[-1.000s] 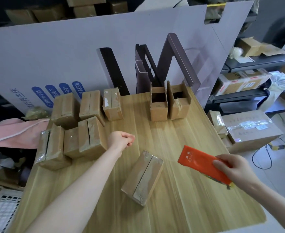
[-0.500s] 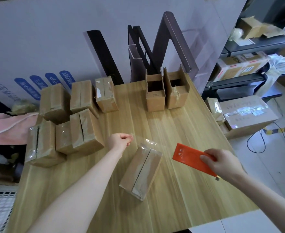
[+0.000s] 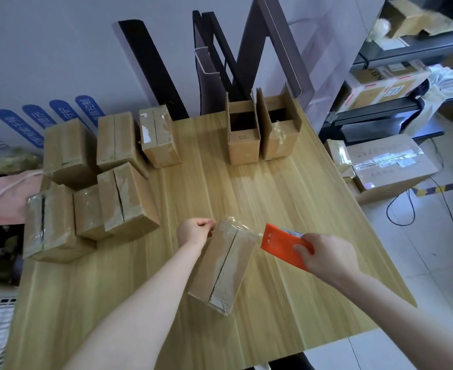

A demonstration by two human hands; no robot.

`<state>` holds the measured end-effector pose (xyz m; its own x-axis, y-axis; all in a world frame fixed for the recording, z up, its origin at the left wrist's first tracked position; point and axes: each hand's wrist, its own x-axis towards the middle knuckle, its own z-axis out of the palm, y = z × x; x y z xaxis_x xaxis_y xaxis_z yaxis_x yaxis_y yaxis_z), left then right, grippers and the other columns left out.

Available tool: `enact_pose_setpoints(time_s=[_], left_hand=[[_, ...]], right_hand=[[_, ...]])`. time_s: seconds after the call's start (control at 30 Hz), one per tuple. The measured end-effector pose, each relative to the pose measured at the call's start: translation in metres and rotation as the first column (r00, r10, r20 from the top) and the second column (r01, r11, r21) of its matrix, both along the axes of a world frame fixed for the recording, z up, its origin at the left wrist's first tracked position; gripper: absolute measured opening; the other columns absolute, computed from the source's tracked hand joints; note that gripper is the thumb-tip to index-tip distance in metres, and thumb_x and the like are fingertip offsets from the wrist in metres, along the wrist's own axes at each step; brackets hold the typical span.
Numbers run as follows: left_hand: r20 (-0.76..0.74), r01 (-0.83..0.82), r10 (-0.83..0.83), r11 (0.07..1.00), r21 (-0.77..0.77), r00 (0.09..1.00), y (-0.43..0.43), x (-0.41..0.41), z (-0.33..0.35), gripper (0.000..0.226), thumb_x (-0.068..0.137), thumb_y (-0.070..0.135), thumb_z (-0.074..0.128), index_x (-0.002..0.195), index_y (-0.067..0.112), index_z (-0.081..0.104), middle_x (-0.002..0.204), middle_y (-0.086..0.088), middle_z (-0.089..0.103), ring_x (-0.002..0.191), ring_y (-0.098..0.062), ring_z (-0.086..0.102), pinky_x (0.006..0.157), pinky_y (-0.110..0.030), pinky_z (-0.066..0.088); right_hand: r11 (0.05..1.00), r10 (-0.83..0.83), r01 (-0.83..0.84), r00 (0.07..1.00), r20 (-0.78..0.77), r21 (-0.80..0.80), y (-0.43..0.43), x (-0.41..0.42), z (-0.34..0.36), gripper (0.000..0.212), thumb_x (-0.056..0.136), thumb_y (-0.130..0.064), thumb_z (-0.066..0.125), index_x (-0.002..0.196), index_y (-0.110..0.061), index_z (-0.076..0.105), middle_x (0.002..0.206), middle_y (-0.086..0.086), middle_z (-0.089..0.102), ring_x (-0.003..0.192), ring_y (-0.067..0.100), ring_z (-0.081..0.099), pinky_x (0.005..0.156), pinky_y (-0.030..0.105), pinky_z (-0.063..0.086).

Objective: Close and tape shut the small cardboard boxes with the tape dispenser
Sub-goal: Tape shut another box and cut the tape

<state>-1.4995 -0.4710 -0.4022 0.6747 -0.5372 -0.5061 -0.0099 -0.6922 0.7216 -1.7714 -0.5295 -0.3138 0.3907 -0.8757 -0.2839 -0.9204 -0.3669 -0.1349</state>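
Note:
A small closed cardboard box point(image 3: 224, 265) lies on the wooden table point(image 3: 286, 198) in front of me, its top seam running away from me. My right hand point(image 3: 326, 256) grips the orange tape dispenser point(image 3: 281, 245) at the box's far right corner. A strip of clear tape point(image 3: 236, 222) stretches from the dispenser across the box's far end to my left hand point(image 3: 194, 231), which pinches the tape's free end just left of the box. Two open boxes point(image 3: 244, 129) stand upright at the table's back.
Several taped boxes point(image 3: 108, 182) are stacked at the table's left and back left. Dark metal profiles point(image 3: 220, 62) lean on a white board behind. Right of the table sit shelves and a large taped carton point(image 3: 388, 164) on the floor, with cables.
My right hand brought the dispenser left and closer to the box's far end. The left hand dropped toward the box, and the tape strip now lies over the box's far edge.

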Motion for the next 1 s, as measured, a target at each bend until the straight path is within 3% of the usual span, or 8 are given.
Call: enact_pose_setpoints(time_s=[0.2, 0.3, 0.4, 0.5, 0.63, 0.73, 0.9, 1.0], left_hand=[[0.137, 0.175, -0.194, 0.975, 0.136, 0.971, -0.001, -0.007, -0.004, 0.031, 0.093, 0.034, 0.061, 0.117, 0.016, 0.070, 0.120, -0.004, 0.068, 0.114, -0.022, 0.061, 0.089, -0.025, 0.044], [0.169, 0.212, -0.273, 0.927, 0.310, 0.947, 0.001, -0.001, -0.004, 0.066, 0.093, 0.050, 0.052, 0.146, 0.013, 0.038, 0.141, -0.006, 0.053, 0.130, -0.026, 0.048, 0.102, -0.034, 0.040], [0.230, 0.117, -0.144, 0.985, 0.129, 0.962, 0.008, -0.007, 0.005, 0.056, 0.096, 0.045, 0.049, 0.141, 0.011, 0.045, 0.135, -0.005, 0.058, 0.123, -0.024, 0.054, 0.100, -0.033, 0.041], [0.116, 0.169, -0.163, 0.985, -0.040, 0.980, 0.018, -0.026, 0.008, 0.046, 0.098, 0.042, 0.048, 0.132, 0.011, 0.057, 0.132, -0.002, 0.060, 0.123, -0.020, 0.054, 0.101, -0.029, 0.040], [0.073, 0.229, -0.225, 0.972, -0.051, 0.972, 0.030, -0.035, -0.002, 0.052, 0.094, 0.046, 0.052, 0.137, 0.016, 0.052, 0.140, 0.001, 0.054, 0.129, -0.016, 0.049, 0.109, -0.035, 0.038], [0.054, 0.223, -0.219, 0.972, -0.080, 0.974, 0.029, -0.035, 0.000, 0.051, 0.096, 0.041, 0.052, 0.140, 0.015, 0.048, 0.142, 0.001, 0.051, 0.132, -0.015, 0.046, 0.111, -0.033, 0.035], [0.059, 0.236, -0.231, 0.967, -0.096, 0.971, 0.028, -0.037, 0.004, 0.052, 0.097, 0.039, 0.052, 0.142, 0.014, 0.046, 0.144, 0.001, 0.049, 0.134, -0.015, 0.043, 0.112, -0.029, 0.033], [0.067, 0.241, -0.235, 0.965, -0.107, 0.970, 0.028, -0.036, 0.003, 0.050, 0.097, 0.038, 0.053, 0.140, 0.014, 0.048, 0.142, -0.001, 0.051, 0.132, -0.014, 0.046, 0.111, -0.030, 0.034]], right_hand=[[1.000, 0.004, -0.003, 1.000, 0.010, -0.028, 0.010, 0.019, -0.003, 0.033, 0.092, -0.047, 0.042, 0.099, -0.024, 0.064, 0.086, -0.003, 0.069, 0.084, 0.022, 0.065, 0.065, 0.028, 0.048], [0.999, 0.008, -0.008, 1.000, 0.008, -0.044, 0.011, 0.021, -0.002, 0.034, 0.092, -0.047, 0.041, 0.100, -0.023, 0.064, 0.086, -0.003, 0.069, 0.084, 0.022, 0.065, 0.064, 0.028, 0.047], [0.999, 0.023, -0.022, 1.000, 0.008, -0.043, 0.014, 0.023, -0.001, 0.035, 0.093, -0.047, 0.039, 0.101, -0.022, 0.063, 0.087, -0.003, 0.068, 0.083, 0.021, 0.065, 0.062, 0.028, 0.044], [0.998, 0.045, -0.045, 0.999, -0.012, -0.050, 0.015, 0.028, 0.002, 0.036, 0.094, -0.046, 0.038, 0.097, -0.019, 0.062, 0.087, -0.002, 0.068, 0.082, 0.022, 0.064, 0.059, 0.028, 0.040], [0.994, 0.102, -0.106, 0.991, -0.090, -0.042, 0.013, 0.039, 0.013, 0.034, 0.096, -0.042, 0.037, 0.092, -0.017, 0.061, 0.083, -0.003, 0.065, 0.073, 0.021, 0.058, 0.057, 0.027, 0.036], [0.991, 0.120, -0.126, 0.986, -0.114, -0.049, 0.015, 0.053, 0.022, 0.035, 0.098, -0.038, 0.034, 0.082, -0.016, 0.057, 0.088, 0.001, 0.069, 0.080, 0.022, 0.064, 0.057, 0.027, 0.033], [0.995, 0.083, -0.086, 0.994, -0.066, -0.049, 0.015, 0.067, 0.028, 0.043, 0.098, -0.033, 0.033, 0.061, -0.014, 0.024, 0.087, 0.006, 0.070, 0.085, 0.028, 0.068, 0.060, 0.027, 0.034], [0.997, 0.065, -0.068, 0.997, -0.051, -0.048, 0.010, 0.072, 0.018, 0.033, 0.096, -0.027, 0.035, 0.067, -0.013, 0.037, 0.080, 0.004, 0.069, 0.082, 0.032, 0.067, 0.061, 0.028, 0.036]])
